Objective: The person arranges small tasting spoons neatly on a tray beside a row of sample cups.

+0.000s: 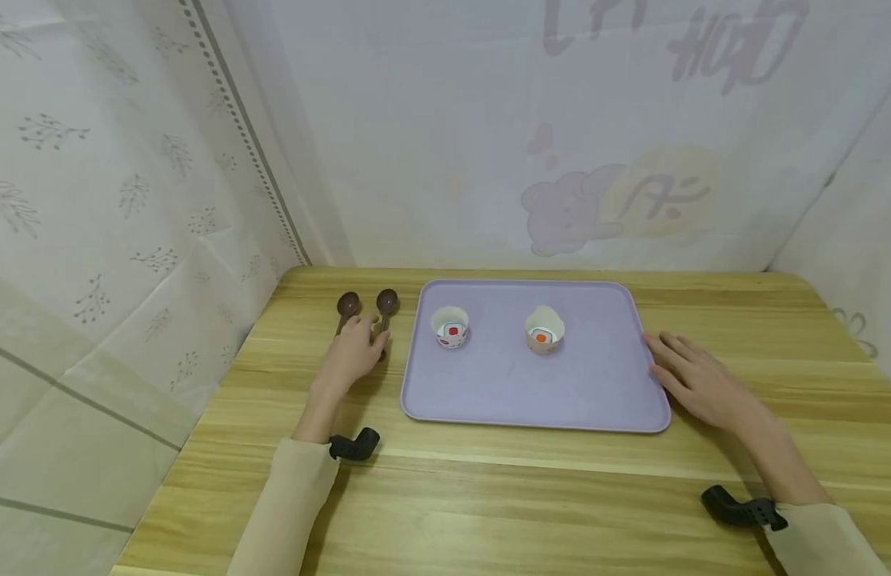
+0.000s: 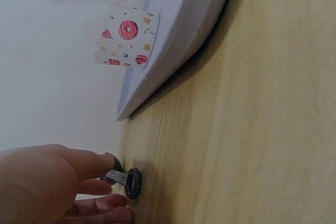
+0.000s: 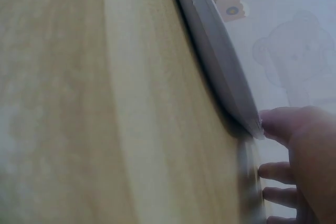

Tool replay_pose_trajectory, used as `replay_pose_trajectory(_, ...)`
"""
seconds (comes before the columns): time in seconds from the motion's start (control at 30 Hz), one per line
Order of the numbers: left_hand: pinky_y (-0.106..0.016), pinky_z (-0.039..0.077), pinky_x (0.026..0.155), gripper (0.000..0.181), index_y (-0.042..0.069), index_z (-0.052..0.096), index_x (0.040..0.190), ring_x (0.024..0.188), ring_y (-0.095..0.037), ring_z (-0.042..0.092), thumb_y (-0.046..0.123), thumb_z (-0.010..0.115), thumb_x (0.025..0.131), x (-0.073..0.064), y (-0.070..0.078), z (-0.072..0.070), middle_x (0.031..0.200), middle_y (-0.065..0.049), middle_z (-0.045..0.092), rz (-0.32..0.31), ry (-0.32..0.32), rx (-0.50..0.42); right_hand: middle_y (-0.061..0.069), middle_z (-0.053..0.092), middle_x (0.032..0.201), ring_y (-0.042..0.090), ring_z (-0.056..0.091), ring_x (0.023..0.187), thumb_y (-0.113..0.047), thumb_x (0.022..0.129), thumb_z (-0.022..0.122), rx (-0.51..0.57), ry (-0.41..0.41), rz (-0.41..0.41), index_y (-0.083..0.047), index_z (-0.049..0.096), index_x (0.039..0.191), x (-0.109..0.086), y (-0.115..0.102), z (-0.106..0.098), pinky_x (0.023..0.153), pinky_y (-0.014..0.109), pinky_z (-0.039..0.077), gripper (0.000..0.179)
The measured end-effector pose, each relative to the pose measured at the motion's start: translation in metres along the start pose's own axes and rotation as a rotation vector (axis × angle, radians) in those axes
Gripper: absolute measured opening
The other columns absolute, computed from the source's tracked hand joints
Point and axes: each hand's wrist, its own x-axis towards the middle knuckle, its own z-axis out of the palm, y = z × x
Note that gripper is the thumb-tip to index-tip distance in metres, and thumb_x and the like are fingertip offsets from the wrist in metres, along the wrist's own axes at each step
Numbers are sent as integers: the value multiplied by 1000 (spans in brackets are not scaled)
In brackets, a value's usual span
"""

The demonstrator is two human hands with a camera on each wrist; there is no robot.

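Two dark brown measuring spoons stand out at the table's left: the left measuring spoon and the right measuring spoon. My left hand reaches over their handles. In the left wrist view its thumb and finger pinch a spoon handle just short of its ring end, with the spoon's bowl partly hidden behind the thumb. On the right, my right hand rests with extended fingers against the edge of the lilac tray. Its thumb touches the tray rim in the right wrist view.
On the tray stand two paper baking cups, a white patterned cup at left and a beige cup near the middle. Each has a small coloured piece inside. The wooden table ends at a pale printed curtain behind.
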Motion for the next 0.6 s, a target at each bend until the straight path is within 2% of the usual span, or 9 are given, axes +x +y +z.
replay_pose_trajectory(0.33,-38,55,68,42,-9,52,135,91,-33,63,17,57,103,4,-5,2,105,-23,62,1,2,-52,39,28,153,59,26,138,-31,109,47,-1,-13,5,-4,31,158,0,-2,-1,110,70,22,58)
replay_pose_trajectory(0.6,-32,53,60,34,-11,55,127,77,-26,66,11,58,102,6,-7,2,100,-23,68,-13,-29,-115,39,26,154,60,24,139,-32,109,46,5,-34,25,-4,30,158,1,-4,-3,109,70,21,59)
